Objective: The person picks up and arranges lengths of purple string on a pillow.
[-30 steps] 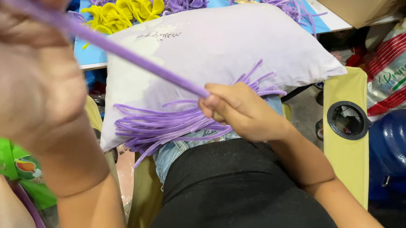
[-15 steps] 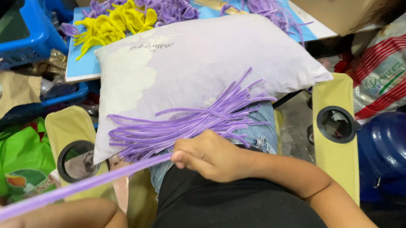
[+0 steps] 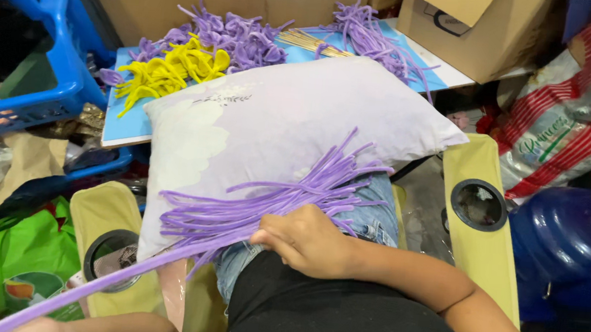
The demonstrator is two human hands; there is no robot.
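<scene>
A white pillow point(image 3: 278, 122) lies across my lap. A fan of purple pipe cleaners point(image 3: 264, 202) rests on its near edge. My right hand point(image 3: 310, 242) sits at the near end of that bundle, fingers pinched on one long purple pipe cleaner point(image 3: 130, 269). The strand runs taut down to the lower left corner. Only a sliver of my left hand point(image 3: 39, 326) and forearm shows there at the bottom edge, with the strand ending at it. My black top and denim shorts are below the pillow.
A blue board point(image 3: 128, 126) beyond the pillow carries yellow pipe-cleaner shapes point(image 3: 168, 73), purple ones point(image 3: 243, 37) and thin wooden sticks point(image 3: 313, 43). Cardboard boxes point(image 3: 478, 32) stand behind it. A blue basket point(image 3: 53, 88) is at left, green bags point(image 3: 9, 262) below it, chair arms with cup holders point(image 3: 479, 203) either side.
My left hand dropped from high at the upper left to the bottom left corner, drawing the long strand down with it. My right hand stayed pinched at the bundle.
</scene>
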